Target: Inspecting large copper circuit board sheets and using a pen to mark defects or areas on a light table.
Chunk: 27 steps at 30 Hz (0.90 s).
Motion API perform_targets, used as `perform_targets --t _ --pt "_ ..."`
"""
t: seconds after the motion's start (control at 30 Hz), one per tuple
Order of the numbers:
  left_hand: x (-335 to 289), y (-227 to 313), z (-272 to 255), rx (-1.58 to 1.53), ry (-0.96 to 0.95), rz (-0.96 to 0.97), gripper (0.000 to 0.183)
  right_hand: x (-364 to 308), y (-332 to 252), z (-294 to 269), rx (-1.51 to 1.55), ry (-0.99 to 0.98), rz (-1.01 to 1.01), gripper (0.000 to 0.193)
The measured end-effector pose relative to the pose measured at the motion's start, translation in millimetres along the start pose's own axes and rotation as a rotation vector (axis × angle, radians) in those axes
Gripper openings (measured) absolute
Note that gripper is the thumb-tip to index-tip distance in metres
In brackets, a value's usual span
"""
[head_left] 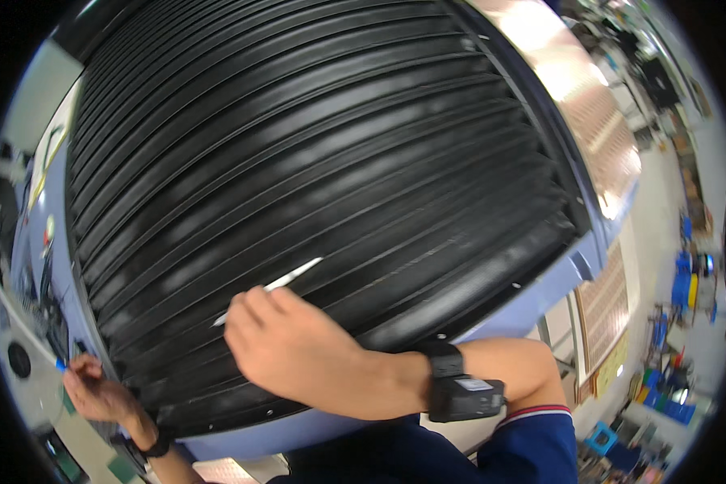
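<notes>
A black ribbed sheet (298, 153) with long parallel ridges fills most of the view, set in a blue-grey frame (504, 319). Over its near part, my right hand (290, 347) is closed around a slim white stick-like tool (294, 273). One end of the tool sticks out to the upper right, and a pointed tip shows left of the fingers. My left hand (97, 391) is at the sheet's left edge with fingers curled, next to a small blue piece (61, 365) at the end of a pale strip. The fingers hide whether it is gripped.
Copper-coloured perforated panels (601, 113) lie beyond the frame on the right. Blue and yellow bins (686, 290) line the far right of the room. Cables (50, 298) and small items sit along the left side of the frame.
</notes>
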State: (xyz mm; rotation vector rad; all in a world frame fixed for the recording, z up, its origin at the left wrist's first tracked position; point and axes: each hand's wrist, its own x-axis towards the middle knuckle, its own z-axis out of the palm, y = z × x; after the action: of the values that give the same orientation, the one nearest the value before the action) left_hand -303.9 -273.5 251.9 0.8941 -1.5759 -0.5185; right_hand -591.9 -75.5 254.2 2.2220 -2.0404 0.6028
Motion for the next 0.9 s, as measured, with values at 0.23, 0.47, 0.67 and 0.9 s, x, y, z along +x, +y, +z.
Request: perform_targets --t 0.23,0.47,0.67,0.9 --pt "1 7 11 -0.012 0.142 0.071 0.038 3 9 -7 -0.002 -0.267 -0.037 0.040" --pt "27 31 -18 -0.069 0.284 0.153 0.041 13 1 -11 0.131 -0.215 -0.009 0.042" --pt "23 34 -10 -0.077 0.235 0.169 0.042 17 1 -13 0.127 -0.239 -0.004 0.044" --pt "20 24 9 0.135 0.216 0.361 0.039 22 -4 -21 0.044 -0.284 0.037 0.038"
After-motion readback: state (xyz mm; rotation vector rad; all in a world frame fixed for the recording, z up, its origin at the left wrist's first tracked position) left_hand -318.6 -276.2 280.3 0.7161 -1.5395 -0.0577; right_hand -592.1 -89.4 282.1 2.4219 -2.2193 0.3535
